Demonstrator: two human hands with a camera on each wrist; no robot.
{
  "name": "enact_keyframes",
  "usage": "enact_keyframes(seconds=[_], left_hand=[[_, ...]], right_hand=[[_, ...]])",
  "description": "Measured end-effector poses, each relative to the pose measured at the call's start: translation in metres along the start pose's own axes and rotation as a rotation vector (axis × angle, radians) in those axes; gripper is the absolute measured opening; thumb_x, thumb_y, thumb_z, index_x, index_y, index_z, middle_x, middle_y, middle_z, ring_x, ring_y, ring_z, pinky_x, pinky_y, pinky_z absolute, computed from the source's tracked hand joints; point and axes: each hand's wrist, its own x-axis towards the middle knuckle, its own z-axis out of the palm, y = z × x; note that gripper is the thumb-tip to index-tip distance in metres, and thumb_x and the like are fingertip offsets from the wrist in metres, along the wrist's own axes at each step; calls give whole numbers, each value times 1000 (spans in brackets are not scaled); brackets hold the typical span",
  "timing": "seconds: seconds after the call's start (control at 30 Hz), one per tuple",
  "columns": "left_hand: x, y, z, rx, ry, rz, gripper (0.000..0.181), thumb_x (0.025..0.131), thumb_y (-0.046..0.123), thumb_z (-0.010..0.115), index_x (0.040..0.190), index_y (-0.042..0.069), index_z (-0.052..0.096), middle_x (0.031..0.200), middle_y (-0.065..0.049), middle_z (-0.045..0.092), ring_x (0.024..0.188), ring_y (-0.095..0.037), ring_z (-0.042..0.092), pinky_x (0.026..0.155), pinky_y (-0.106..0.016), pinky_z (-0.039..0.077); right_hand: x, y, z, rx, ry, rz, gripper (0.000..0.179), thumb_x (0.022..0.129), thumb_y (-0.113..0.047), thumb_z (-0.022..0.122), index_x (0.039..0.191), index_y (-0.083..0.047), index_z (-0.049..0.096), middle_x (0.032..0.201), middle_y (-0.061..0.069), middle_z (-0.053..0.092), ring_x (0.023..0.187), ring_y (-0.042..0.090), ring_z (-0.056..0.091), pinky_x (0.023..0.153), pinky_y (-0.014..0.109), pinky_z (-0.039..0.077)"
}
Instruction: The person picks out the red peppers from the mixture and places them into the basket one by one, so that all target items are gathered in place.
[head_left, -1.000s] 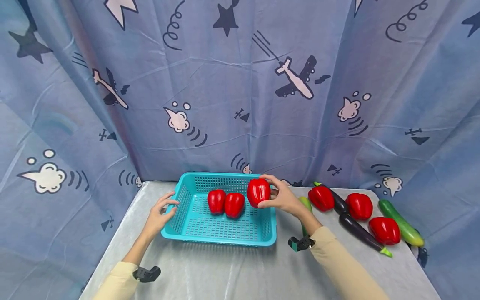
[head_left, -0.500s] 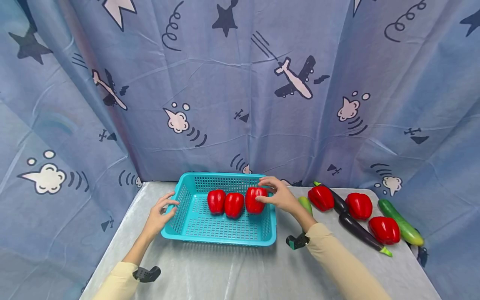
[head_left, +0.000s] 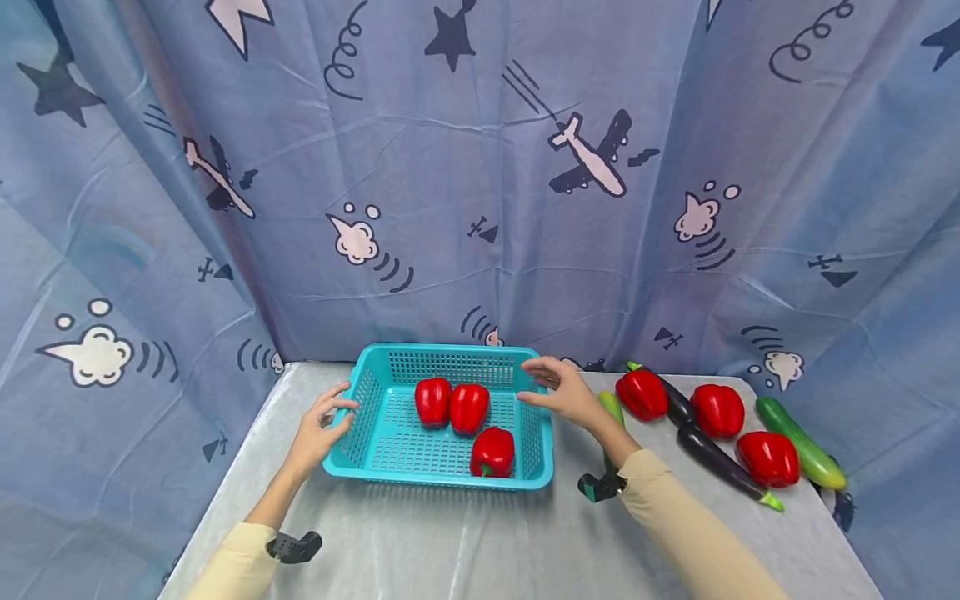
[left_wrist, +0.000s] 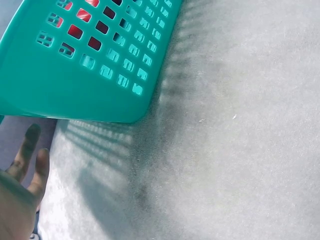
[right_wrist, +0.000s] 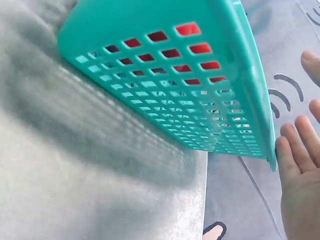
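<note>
Three red bell peppers are inside the turquoise plastic basket. Two, a left pepper and a middle pepper, stand side by side; a third pepper lies near the front wall with its green stem toward me. My right hand hovers over the basket's right rim, fingers spread and holding nothing. At the left rim is my left hand, its fingers loosely bent and overlapping the edge in the head view. The left wrist view shows that hand's fingers below the basket's corner, holding nothing.
Right of the basket lie more red peppers, two dark eggplants, a large cucumber and another green vegetable partly behind my right forearm. A patterned blue curtain hangs behind the grey-covered table.
My right hand lowered a red pepper into the basket's right side and let it go. The pepper now lies further forward, by the front wall. The left hand stayed in place.
</note>
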Motion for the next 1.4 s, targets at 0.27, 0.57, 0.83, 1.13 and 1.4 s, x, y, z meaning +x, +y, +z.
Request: enact_keyframes(seconds=[0.27, 0.57, 0.83, 1.13, 1.4], left_hand=[[-2, 0, 0, -2, 7, -6, 18, 93, -13, 63, 111, -14, 66, 147, -35, 41, 136, -54, 35, 95, -69, 34], [-3, 1, 0, -3, 6, -17, 18, 94, -11, 64, 112, -14, 66, 148, -34, 40, 136, -53, 34, 96, -70, 33], [-4, 3, -1, 6, 5, -7, 18, 94, -11, 63, 112, -14, 66, 147, -34, 41, 136, -53, 35, 95, -68, 35], [-2, 2, -1, -1, 3, -12, 17, 94, -11, 64, 111, -13, 67, 147, -35, 41, 136, -53, 35, 96, -67, 35], [-1, 9, -1, 21, -12, -3, 18, 95, -11, 63, 112, -14, 66, 147, -35, 41, 136, -53, 36, 94, -62, 38]], right_hand=[[-3, -5, 10, 39, -89, 25, 50, 85, -5, 83, 130, 3, 62, 128, 18, 63, 124, 43, 56, 103, 48, 43], [-1, -16, 33, 15, -300, 23, 64, 85, -15, 85, 138, 4, 55, 137, 22, 57, 129, 40, 52, 105, 57, 39], [4, -25, 49, 13, -399, 88, 70, 84, -23, 87, 140, 3, 54, 141, 21, 53, 134, 43, 45, 107, 62, 32], [3, -28, 63, -114, -373, 157, 61, 81, -17, 88, 133, 1, 60, 134, 16, 59, 129, 43, 48, 96, 57, 47], [6, -26, 66, -130, -391, 192, 55, 79, -14, 90, 126, -1, 65, 128, 15, 60, 126, 45, 48, 89, 49, 53]])
